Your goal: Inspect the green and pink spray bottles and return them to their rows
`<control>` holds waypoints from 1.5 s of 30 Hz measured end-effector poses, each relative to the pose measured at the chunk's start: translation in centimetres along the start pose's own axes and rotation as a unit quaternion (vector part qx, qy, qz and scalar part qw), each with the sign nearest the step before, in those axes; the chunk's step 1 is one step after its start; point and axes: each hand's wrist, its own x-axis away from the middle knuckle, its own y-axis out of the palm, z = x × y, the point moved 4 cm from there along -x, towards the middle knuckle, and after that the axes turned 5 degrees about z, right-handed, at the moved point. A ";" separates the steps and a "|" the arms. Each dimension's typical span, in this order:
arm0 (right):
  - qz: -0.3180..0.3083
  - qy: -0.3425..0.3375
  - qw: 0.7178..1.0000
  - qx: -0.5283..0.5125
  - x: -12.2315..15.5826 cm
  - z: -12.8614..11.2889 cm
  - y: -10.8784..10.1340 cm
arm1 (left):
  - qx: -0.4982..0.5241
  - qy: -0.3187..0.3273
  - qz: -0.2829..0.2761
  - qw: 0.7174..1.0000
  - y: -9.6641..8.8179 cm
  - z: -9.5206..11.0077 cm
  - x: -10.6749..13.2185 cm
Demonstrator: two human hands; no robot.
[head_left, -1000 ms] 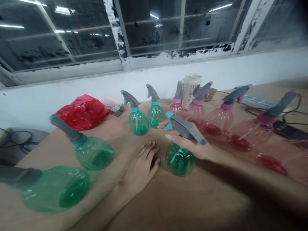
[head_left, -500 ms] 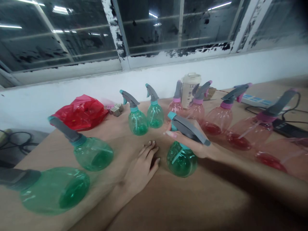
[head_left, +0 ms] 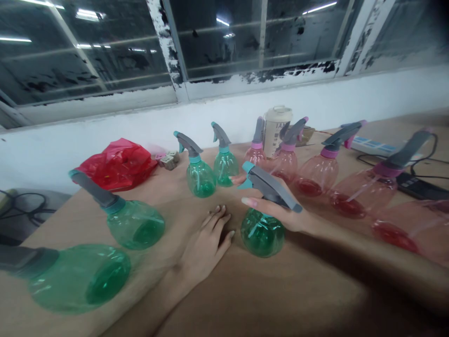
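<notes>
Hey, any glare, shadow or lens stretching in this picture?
In the head view, strip lights glare in the window panes; a dark shadow falls on the table below the right forearm; the lower-left green bottle and rightmost pink bottle look stretched.

Crumpled red plastic bag (head_left: 117, 164) beside small blocks (head_left: 169, 161), lidded white cup (head_left: 276, 131), dark windows (head_left: 224, 47)

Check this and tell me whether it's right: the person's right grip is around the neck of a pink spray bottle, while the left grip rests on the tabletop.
The colour is wrong: the head view shows the right grip around the neck of a green spray bottle, not a pink one, while the left grip rests on the tabletop.
</notes>
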 end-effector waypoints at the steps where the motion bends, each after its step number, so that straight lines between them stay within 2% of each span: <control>1: -0.003 0.008 1.000 0.001 0.0 0.0 0.0 | 0.000 0.000 0.000 1.000 0.0 0.0 0.0; 4: -0.010 0.020 1.000 0.003 0.0 -0.1 0.0 | -0.005 -0.001 0.000 1.000 0.1 0.0 0.1; 10: -0.039 0.002 0.999 0.011 -0.1 -0.2 0.0 | -0.013 0.003 -0.009 1.000 0.2 0.0 0.0; 15: -0.028 0.003 0.999 0.034 0.2 0.0 -0.1 | 0.004 0.001 0.004 1.000 0.0 0.0 0.0; 21: -0.031 0.010 0.999 0.011 -0.1 0.2 0.0 | 0.001 -0.001 0.003 1.000 -0.1 0.1 0.0; 28: 0.003 0.006 1.000 0.016 0.0 -0.1 0.1 | -0.009 -0.001 -0.004 1.000 0.0 0.1 -0.1; 34: 0.009 -0.002 1.000 -0.007 0.0 -0.4 0.2 | -0.005 -0.001 0.000 1.000 0.0 0.1 0.0; 40: -0.009 0.007 1.000 0.011 -0.3 -0.5 0.2 | 0.001 -0.004 0.004 1.000 0.0 0.0 0.1; 45: 0.008 0.000 1.000 0.027 -0.2 -0.8 -0.1 | -0.001 -0.001 0.000 1.000 0.0 0.1 0.0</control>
